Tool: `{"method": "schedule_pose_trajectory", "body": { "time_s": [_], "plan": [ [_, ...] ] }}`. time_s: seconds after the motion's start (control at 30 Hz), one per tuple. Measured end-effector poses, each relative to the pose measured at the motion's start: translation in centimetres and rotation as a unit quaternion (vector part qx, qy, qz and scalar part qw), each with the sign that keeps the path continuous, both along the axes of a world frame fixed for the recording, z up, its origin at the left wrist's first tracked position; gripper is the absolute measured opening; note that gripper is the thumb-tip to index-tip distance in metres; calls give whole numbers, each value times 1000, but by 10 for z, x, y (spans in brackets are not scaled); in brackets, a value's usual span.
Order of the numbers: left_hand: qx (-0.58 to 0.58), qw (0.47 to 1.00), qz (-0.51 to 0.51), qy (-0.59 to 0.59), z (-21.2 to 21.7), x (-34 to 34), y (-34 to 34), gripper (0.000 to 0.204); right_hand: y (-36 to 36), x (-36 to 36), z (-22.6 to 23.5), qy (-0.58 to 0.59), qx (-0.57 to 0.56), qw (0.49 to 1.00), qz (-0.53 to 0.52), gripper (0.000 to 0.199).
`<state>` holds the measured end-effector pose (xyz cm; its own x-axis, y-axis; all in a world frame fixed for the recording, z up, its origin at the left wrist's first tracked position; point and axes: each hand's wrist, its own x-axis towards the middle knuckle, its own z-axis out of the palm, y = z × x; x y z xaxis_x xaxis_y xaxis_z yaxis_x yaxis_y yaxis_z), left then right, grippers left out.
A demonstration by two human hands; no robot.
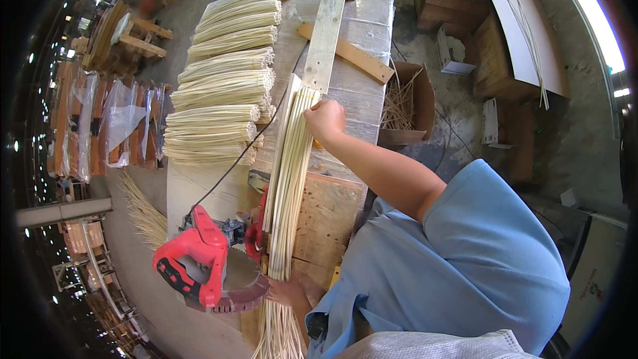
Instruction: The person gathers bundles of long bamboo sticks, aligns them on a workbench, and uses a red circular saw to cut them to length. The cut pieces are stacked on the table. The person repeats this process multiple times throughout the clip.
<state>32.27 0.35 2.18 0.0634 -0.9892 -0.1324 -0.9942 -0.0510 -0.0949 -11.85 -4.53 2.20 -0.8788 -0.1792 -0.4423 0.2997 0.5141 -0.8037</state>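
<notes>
A long bundle of pale rattan sticks (290,179) lay lengthwise along the surface (362,20), its far ends butted against a light wooden plank (323,40) and its near ends running past a red power saw (199,259) toward the lower edge of the view. The right hand (324,119) rested at the far end of the bundle, on its right side just below the plank, its fingers curled against the outermost sticks — whether they were closed around any of them could not be told. The left hand (287,290) sat at the near end, beside the saw's round guard (240,290), touching the sticks from the right; its fingers were mostly hidden, so their state could not be told either. To the left of the bundle, many tied bundles of shorter sticks (222,80) lay stacked in a row across the surface. A black cable (232,166) ran from the saw toward the plank. A second plank (349,53) lay crossed under the first — and off the right edge stood a cardboard box (407,103) holding loose stick offcuts.
</notes>
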Motion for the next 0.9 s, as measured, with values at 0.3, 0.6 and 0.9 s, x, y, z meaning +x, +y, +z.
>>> {"method": "schedule_pose_trajectory", "body": {
  "time_s": [0.3, 0.6, 0.9],
  "plan": [
    [-23, 999, -34, -33, -18, 18, -5, 113, -6, 5, 24, -53, 30, 998, -27, 23],
    [-5, 999, -30, -28, 0, 7, -2, 84, -18, 5, -1, -4, 15, 995, -100, 15],
    [-17, 999, -32, -9, 0, 8, -2, 84, -17, 7, 11, 8, 50, 997, -58, 35]
  ]
}}
